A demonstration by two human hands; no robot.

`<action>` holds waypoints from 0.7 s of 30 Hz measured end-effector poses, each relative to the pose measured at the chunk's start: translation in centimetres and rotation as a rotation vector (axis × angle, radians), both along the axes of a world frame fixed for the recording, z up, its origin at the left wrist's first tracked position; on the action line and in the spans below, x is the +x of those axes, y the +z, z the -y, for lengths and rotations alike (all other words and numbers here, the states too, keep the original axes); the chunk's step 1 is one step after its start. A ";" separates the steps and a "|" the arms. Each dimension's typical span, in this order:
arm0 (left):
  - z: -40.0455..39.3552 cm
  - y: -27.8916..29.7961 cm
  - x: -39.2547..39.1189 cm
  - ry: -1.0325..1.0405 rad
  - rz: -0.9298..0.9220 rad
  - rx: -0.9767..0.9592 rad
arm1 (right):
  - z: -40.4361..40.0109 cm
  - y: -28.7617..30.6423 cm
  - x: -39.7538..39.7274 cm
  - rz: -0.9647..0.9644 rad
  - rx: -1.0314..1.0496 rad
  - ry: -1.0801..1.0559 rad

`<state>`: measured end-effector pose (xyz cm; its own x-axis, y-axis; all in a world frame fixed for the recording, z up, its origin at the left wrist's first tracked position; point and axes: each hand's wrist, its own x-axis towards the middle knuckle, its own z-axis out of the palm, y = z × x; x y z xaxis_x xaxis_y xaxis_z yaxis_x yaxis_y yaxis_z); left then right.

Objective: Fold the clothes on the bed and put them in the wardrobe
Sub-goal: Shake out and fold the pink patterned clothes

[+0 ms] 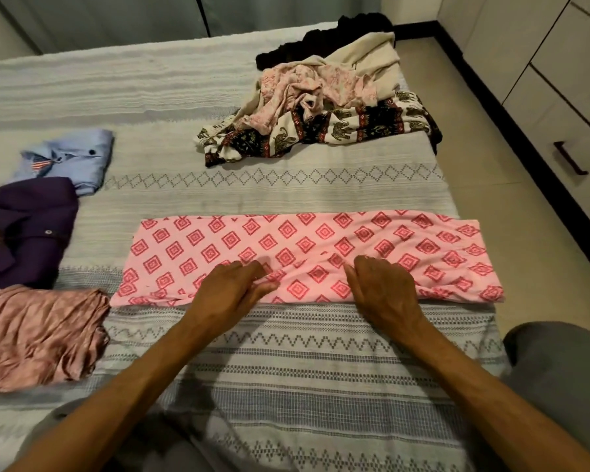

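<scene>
A pink cloth with a red diamond print [307,247] lies as a long folded strip across the bed [191,185]. My left hand [229,289] rests on its near edge, fingers curled and pinching a fold of the fabric. My right hand [384,287] presses on the same edge a little to the right, fingers bent onto the cloth. A heap of unfolded clothes [324,100] sits at the far right of the bed: black, cream, pale pink and an elephant print. Folded pieces lie at the left: a light blue shirt [72,158], a purple shirt [28,226] and a shiny pink garment [41,335].
Cabinet drawers with a dark handle [569,158] line the right wall, across a strip of tiled floor [484,165]. The bed's right edge runs beside that floor. My knee in grey trousers [559,356] is at the lower right.
</scene>
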<state>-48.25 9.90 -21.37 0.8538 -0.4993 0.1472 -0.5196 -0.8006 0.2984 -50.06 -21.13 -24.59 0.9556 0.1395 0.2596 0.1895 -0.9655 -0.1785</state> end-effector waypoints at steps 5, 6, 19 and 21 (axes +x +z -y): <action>-5.7 -0.9 -0.3 -0.171 0.132 0.242 | 0.0 0.1 -0.4 -0.016 0.020 -0.009; -6.6 -1.1 -0.3 -0.154 0.136 0.226 | -0.3 0.3 -0.6 -0.035 0.029 -0.027; -8.4 -0.8 2.5 -0.002 -0.121 -0.010 | -2.0 1.3 0.7 -0.192 0.214 -0.102; -9.6 -0.7 2.9 0.039 -0.122 0.020 | -1.9 1.1 0.3 -0.181 0.155 -0.129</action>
<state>-45.37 19.51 -22.04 0.8838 -0.4668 0.0317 -0.4486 -0.8261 0.3411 -49.76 -19.20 -23.48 0.9957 -0.0147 0.0916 0.0180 -0.9381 -0.3460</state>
